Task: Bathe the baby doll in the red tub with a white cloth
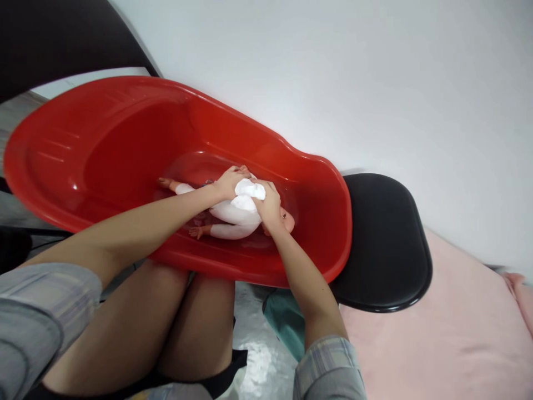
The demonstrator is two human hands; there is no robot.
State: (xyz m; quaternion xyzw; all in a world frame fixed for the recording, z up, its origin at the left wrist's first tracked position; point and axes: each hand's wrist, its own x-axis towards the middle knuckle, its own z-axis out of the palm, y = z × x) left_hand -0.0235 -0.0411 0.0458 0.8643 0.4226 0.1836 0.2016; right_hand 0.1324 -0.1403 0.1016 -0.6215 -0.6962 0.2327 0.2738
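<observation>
A baby doll (235, 214) with a white body lies on its back in a red baby bathtub (125, 139), its head toward the right end. A bunched white cloth (250, 190) rests on the doll's chest. At the cloth's left and upper edge, my left hand (230, 182) has its fingers curled over it. From the right side, my right hand (268, 204) grips the same cloth, thumb below and fingers above. The right hand partly covers the doll's neck and head. One doll arm reaches toward the tub's near side.
Beside the tub's right end stands a black padded stool seat (385, 244). A pink cover (420, 333) spreads at the lower right, and a teal thing (285, 316) is under the tub's near edge. A white wall (353, 72) runs behind the tub.
</observation>
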